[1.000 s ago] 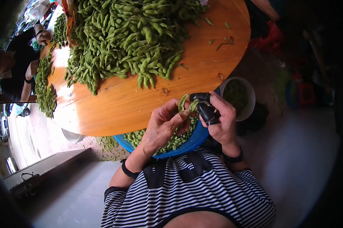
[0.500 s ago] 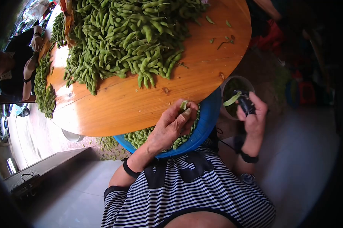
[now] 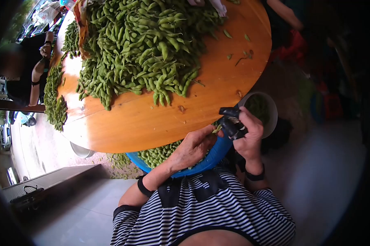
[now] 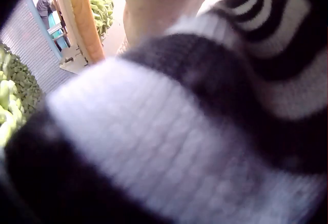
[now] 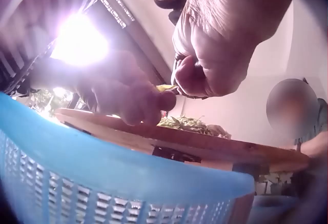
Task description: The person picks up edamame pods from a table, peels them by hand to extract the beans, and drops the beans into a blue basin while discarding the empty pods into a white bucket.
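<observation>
In the head view, my left hand (image 3: 193,147) pinches a green soybean pod (image 3: 217,129) above the blue basket (image 3: 224,153). My right hand (image 3: 251,133) is close to its right, with black covers (image 3: 234,128) on thumb and a finger; these fingers stand apart and meet the pod's end. I cannot tell whether they grip it. Shelled green beans (image 3: 158,153) lie in the basket, partly hidden by the left forearm. In the right wrist view, the pod (image 5: 166,87) spans both hands' fingertips. Striped cloth (image 4: 154,131) fills most of the left wrist view.
A large heap of pods (image 3: 140,53) covers much of the round wooden table (image 3: 152,127), whose edge overhangs the basket. Right of my hands stands a white bucket (image 3: 272,117) with green shells inside. Another person (image 3: 37,74) sits at the table's left side beside more pods.
My right hand swung right over the white bucket with a shell in its fingers, then came back left to the left hand without it. The left hand has moved slightly right and down.
</observation>
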Demonstrator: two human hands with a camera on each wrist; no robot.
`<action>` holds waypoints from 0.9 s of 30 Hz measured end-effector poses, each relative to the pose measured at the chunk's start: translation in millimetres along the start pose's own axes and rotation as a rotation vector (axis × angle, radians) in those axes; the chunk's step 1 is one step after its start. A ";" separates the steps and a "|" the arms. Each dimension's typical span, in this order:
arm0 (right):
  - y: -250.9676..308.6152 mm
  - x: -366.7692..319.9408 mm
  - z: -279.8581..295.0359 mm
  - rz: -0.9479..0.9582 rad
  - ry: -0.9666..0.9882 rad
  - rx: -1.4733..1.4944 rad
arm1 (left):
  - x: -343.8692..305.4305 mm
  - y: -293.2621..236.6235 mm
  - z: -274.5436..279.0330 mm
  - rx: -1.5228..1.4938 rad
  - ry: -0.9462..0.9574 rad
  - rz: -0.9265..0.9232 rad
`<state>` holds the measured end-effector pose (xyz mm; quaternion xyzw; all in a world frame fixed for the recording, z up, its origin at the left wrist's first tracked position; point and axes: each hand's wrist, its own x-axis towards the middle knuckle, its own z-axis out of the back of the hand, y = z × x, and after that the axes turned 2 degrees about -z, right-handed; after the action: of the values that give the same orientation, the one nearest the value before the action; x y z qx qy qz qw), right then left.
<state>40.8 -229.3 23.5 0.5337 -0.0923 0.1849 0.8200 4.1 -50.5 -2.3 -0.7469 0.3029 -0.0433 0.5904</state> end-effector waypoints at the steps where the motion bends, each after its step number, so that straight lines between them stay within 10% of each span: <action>1: 2.9 1.0 1.8 -0.070 -0.042 0.049 | 1.2 2.7 0.3 0.001 -0.001 -0.002; 5: -9.3 -4.1 14.6 0.019 -0.128 -0.181 | 7.9 4.6 -4.4 0.285 -0.044 -0.156; 10: -60.3 -27.2 82.3 -0.311 -0.312 -0.579 | 7.8 -0.3 -2.3 0.742 -0.055 -0.452; 13: -60.9 -25.3 106.4 -0.441 -0.282 -0.736 | 12.3 -25.3 11.2 0.809 -0.462 -0.539; 18: -61.5 -25.4 93.9 -0.399 -0.307 -0.520 | 40.9 -27.1 42.6 1.398 -0.830 -0.517; 27: -14.4 7.1 13.2 -0.321 -0.017 0.159 | 34.4 -31.8 46.0 1.063 -0.829 -0.545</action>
<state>53.7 -245.0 19.4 0.6062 0.0019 0.0538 0.7935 64.3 -24.7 2.7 -0.3629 -0.2046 -0.0439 0.9080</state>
